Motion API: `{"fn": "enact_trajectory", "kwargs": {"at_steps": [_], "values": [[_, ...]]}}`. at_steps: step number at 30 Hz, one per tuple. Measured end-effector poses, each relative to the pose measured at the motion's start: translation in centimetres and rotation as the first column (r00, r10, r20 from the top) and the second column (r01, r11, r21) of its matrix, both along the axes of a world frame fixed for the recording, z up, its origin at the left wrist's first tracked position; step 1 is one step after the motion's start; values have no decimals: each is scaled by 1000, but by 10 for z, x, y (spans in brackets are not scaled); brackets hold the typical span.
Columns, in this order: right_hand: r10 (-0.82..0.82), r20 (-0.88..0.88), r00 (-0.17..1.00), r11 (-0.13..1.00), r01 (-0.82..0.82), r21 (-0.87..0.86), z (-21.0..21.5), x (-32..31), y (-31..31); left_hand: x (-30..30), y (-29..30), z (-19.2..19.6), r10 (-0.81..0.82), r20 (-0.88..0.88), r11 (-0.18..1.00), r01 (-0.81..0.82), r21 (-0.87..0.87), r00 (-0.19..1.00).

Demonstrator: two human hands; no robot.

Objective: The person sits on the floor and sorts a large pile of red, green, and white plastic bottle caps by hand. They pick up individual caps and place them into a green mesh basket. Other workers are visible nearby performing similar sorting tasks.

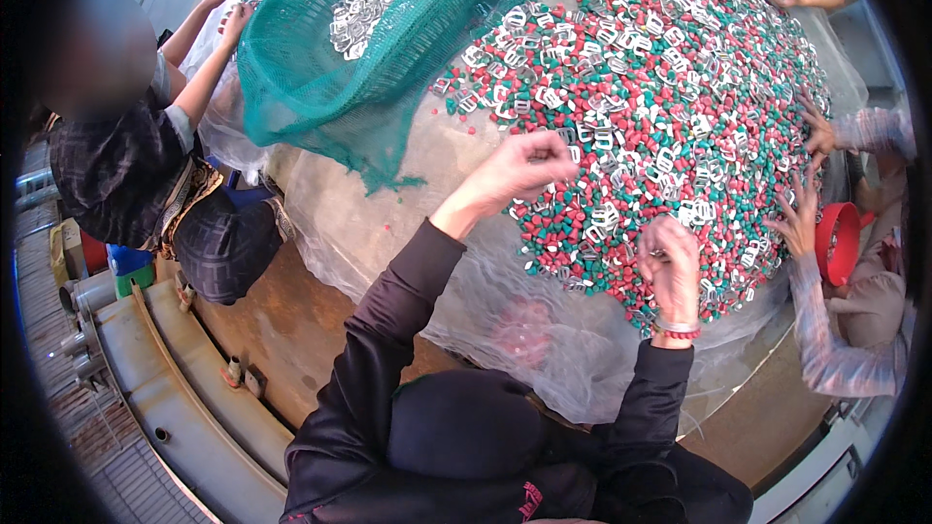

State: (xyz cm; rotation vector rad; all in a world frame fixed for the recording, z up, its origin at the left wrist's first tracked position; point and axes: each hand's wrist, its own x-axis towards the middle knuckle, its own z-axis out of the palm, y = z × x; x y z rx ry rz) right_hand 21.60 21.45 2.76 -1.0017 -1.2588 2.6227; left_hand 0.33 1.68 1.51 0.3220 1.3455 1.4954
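Note:
A wide pile of small red, green and white pellets (573, 223) lies in front of me, with many silvery slide buckles (663, 159) mixed in. My left hand (519, 173) is over the pile's near left edge, its fingers drawn together in a pinch and slightly blurred. A buckle shows right by those fingertips, but I cannot tell whether they hold it. Lower right, my right hand (672, 260) hovers at the near edge with curled fingers, a red bracelet on its wrist. Whatever may be inside that curl is hidden.
A green mesh net (388, 68) holding a heap of silvery buckles (364, 15) stands at the far left. Translucent sheeting (573, 359) spreads under the pile. Co-workers' hands (806, 218) work at the right, near a red bowl (837, 243); another person (126, 155) works at the left.

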Motion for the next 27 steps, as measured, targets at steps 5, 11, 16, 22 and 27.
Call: {"fn": "enact_trajectory", "kwargs": {"at_steps": [5, 11, 16, 22, 27], "values": [[-15, 507, 862, 377, -464, 801, -42, -23, -38, 12, 20, -41, -299, -937, 947, -66, -315, 179], [8, 332, 943, 536, -284, 795, -49, -29, -39, -4, 10, -13, -21, -741, 996, -53, -76, 672], [-122, 23, 992, 992, 121, 16, -13, -23, -28, -14, 4, 11, -38, -285, 983, -16, -184, 958], [-44, -179, 983, 977, 5, -211, 4, -31, -38, -4, 4, 10, 35, -54, 987, -43, -155, 998], [15, -28, 999, 961, -23, -276, -11, -50, -69, 9, 8, 15, -37, 2, 999, 37, 0, 999]]}}
